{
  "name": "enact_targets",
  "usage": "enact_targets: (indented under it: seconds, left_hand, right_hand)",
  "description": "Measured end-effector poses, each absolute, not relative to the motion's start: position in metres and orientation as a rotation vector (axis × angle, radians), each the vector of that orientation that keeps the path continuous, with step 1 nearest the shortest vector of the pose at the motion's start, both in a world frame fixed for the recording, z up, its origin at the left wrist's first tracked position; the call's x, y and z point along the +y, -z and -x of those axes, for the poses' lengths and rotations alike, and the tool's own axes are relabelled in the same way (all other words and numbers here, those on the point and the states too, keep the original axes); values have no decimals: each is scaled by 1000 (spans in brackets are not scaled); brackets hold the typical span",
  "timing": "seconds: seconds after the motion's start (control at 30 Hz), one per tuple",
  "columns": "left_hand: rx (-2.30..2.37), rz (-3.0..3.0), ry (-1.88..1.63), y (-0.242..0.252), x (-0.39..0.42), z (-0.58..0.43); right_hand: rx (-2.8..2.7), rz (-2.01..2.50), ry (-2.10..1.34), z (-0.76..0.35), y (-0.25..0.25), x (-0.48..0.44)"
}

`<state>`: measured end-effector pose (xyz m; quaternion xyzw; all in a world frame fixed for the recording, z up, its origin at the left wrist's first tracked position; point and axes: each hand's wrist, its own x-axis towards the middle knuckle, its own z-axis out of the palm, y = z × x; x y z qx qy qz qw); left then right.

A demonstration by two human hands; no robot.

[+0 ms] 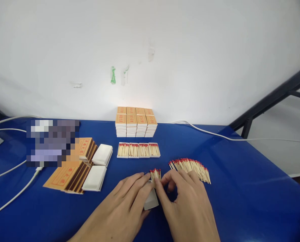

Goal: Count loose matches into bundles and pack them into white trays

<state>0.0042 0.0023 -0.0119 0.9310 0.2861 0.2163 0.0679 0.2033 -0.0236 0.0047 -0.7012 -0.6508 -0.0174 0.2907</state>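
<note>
A small bunch of red-tipped matches (pixel 155 173) is pinched in my right hand (pixel 187 198), at the far end of a white matchbox tray (pixel 152 201). My left hand (pixel 124 205) is closed around the left side of that tray, its forefinger close against the matches. The near part of the tray shows bare white. Just beyond my right hand lies a spread row of loose matches (pixel 190 166), heads pointing away. Straight ahead, several filled matchbox trays (pixel 139 150) stand side by side.
Closed matchboxes (pixel 136 120) are stacked against the wall. On the left are piled orange matchbox sleeves (pixel 61 178), stacked white trays (pixel 94 178) and a blurred-out device (pixel 54 143) with a cable. Another white cable (pixel 210 133) crosses the blue table's back right, near a dark metal frame (pixel 270 97).
</note>
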Motion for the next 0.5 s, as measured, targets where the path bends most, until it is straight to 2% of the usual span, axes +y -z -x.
enact_targets:
  seconds: [0.5]
  left_hand:
    - [863, -2905, -579, 11, 3, -3]
  right_hand:
    - [-1718, 1881, 34, -206, -3, -28]
